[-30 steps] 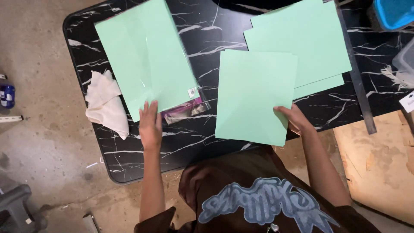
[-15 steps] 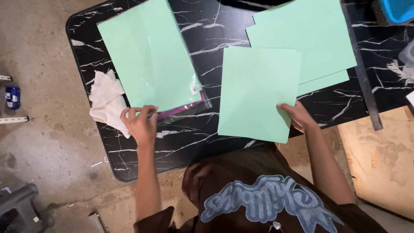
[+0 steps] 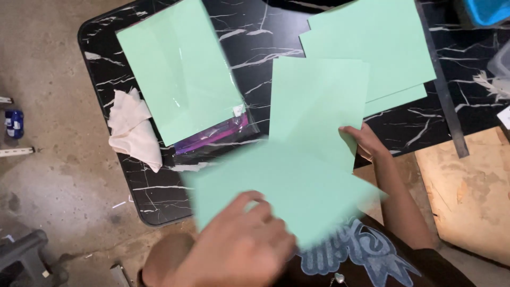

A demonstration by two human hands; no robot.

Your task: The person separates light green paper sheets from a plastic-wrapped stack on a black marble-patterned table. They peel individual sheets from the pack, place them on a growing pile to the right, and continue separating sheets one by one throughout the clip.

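The left hand (image 3: 239,247) is gripping a blurred green sheet (image 3: 287,186), long axis running left-right; the right hand (image 3: 366,143) is pinching an upright sheet (image 3: 316,106).

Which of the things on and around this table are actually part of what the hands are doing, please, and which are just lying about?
In use: left hand lifting a blurred green sheet; right hand holding another green sheet; plastic-wrapped green pack; loose green stack.

Lying about: white cloth, blue bin, small blue object on the floor.

Mint-green paper sheets (image 3: 319,106) lie on a black, white-veined marble table (image 3: 159,196) beside a cream cloth (image 3: 133,127).
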